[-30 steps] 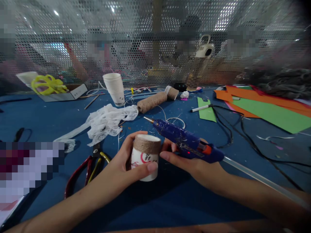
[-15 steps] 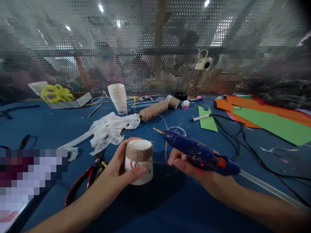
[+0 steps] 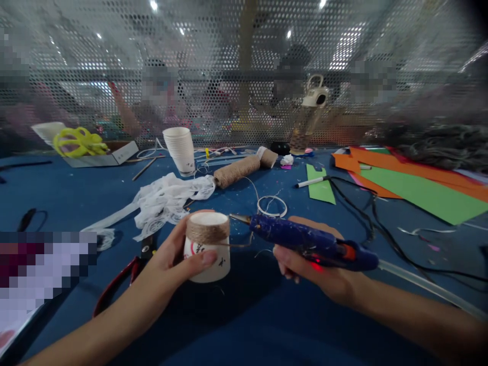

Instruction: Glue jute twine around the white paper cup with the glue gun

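Note:
My left hand (image 3: pixel 186 259) is wrapped round a small white paper cup (image 3: pixel 209 267), thumb across its printed front. Jute twine (image 3: pixel 208 231) is wound in a band round the cup's upper part, and a loose strand runs off to the right, then up behind the glue gun. My right hand (image 3: pixel 312 267) grips a blue glue gun (image 3: pixel 297 236) from below, with a clear glue stick (image 3: pixel 419 282) poking out of its rear. The gun's metal nozzle (image 3: pixel 240 219) points left, right by the cup's upper edge; whether it touches I cannot tell.
Behind the cup lie white lace (image 3: pixel 163 198), a twine spool (image 3: pixel 237 172) and stacked paper cups (image 3: pixel 179 150). Red-handled pliers (image 3: pixel 116 287) lie beside my left forearm. Black cord (image 3: pixel 392 241) and coloured paper (image 3: pixel 415 190) are at right; a bottle (image 3: pixel 307 119) stands by the mesh screen.
The glue gun's nozzle has come left and down to the cup's upper edge. My right fingers have let go of the twine strand, which now hangs bent. The view has shifted slightly.

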`<state>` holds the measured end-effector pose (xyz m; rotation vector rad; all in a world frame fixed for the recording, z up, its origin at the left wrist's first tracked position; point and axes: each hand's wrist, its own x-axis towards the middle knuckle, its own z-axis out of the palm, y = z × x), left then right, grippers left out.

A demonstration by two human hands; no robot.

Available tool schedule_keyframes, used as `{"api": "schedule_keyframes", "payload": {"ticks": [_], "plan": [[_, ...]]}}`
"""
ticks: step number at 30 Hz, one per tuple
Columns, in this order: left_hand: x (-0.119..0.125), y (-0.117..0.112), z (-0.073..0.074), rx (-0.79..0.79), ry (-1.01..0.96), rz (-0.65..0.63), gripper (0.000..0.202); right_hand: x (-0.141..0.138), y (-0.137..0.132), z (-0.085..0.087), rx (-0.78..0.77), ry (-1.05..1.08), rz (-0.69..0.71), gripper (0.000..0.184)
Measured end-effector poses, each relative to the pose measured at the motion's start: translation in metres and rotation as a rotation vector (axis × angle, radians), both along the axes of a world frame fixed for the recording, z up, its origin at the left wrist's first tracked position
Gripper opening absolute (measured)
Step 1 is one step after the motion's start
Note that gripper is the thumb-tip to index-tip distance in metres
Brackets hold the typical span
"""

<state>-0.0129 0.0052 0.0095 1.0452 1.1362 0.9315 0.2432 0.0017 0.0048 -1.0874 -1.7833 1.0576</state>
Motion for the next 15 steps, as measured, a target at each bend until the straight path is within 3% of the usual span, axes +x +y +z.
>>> {"api": "schedule_keyframes", "payload": {"ticks": [7, 12, 15], "plan": [[0.006, 0.003, 0.004, -0.054, -0.067, 0.009, 0.06, -0.003, -0.001, 0.006, -0.013, -0.037, -0.062, 0.029], [0.005, 0.0, 0.006, -0.066, -0.083, 0.029, 0.059, -0.004, 0.002, -0.003, 0.179, -0.022, 0.029, 0.024], [0.003, -0.001, 0.006, -0.072, -0.084, 0.009, 0.066, -0.001, 0.001, -0.011, 0.212, -0.001, 0.042, 0.026]]}}
